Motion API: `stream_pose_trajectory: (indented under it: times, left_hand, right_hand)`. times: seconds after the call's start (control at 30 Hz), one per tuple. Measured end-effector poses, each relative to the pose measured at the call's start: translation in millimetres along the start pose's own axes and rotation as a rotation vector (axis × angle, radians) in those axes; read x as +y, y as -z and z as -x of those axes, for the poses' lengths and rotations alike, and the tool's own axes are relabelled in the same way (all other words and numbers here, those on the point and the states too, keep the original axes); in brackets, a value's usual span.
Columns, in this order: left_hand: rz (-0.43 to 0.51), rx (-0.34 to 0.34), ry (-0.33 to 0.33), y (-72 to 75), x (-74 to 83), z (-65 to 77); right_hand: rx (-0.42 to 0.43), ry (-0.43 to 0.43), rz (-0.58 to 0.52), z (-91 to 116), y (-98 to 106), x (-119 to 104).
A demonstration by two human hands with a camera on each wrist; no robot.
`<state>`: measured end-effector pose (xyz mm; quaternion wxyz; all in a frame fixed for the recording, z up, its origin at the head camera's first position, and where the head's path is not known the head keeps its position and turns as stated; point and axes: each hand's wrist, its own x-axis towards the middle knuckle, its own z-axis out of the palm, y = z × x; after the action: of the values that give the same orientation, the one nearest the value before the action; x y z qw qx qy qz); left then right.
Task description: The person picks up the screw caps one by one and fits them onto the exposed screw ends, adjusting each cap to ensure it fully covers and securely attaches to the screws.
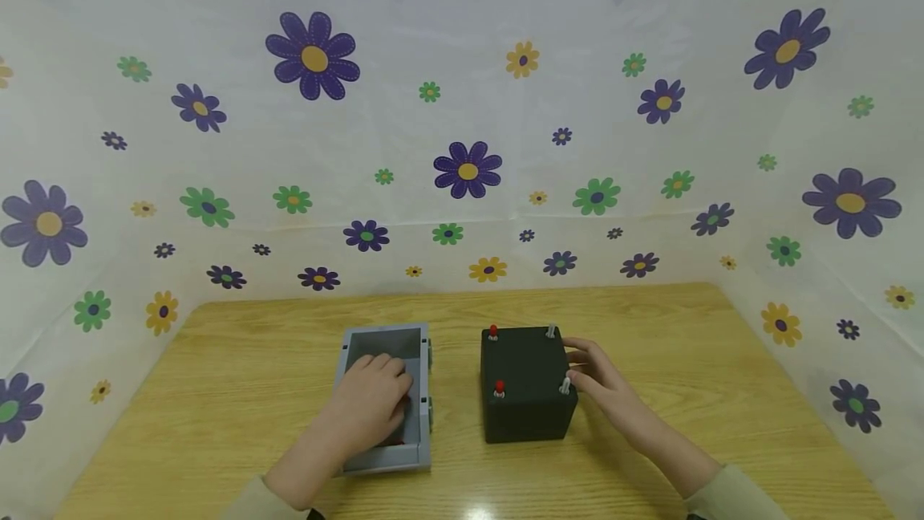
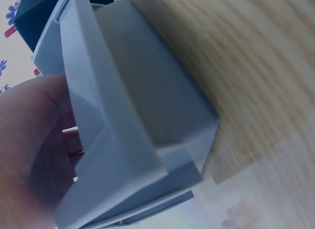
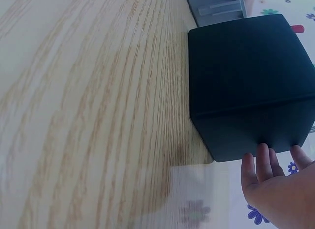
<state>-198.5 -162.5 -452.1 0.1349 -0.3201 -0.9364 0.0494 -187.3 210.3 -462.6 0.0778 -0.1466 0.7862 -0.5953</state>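
Observation:
A grey plastic bin (image 1: 424,371) stands left of the middle of the table. My left hand (image 1: 368,400) reaches down into it, knuckles up. The fingertips are hidden inside, and I cannot tell what they hold. In the left wrist view the bin's near wall (image 2: 123,86) covers most of the fingers. A bit of something red (image 1: 393,442) shows on the bin's floor below the hand. Right of the bin sits a black box (image 1: 525,363) with switches at its top corners. My right hand (image 1: 613,396) rests fingertips against its right side, fingers extended, as the right wrist view shows.
Two red-tipped switches, one a front red switch (image 1: 500,387), line the box's left top edge. A silver toggle switch (image 1: 565,385) stands at front right, another behind it. The wooden table (image 1: 274,351) is bordered by a flowered cloth (image 1: 404,135).

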Motion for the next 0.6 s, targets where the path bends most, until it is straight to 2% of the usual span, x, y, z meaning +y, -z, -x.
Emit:
stream_pose_trajectory:
  times: [0.37, 0.6]
  left_hand:
    - [-0.017, 0.024, -0.014, 8.8, -4.2, -0.9]
    - [0.015, 0.004, 0.004, 14.7, -6.4, -3.4]
  right_hand:
    - [-0.004, -0.001, -0.014, 0, -1, -2]
    - [0.002, -0.001, -0.014, 0, -1, -2]
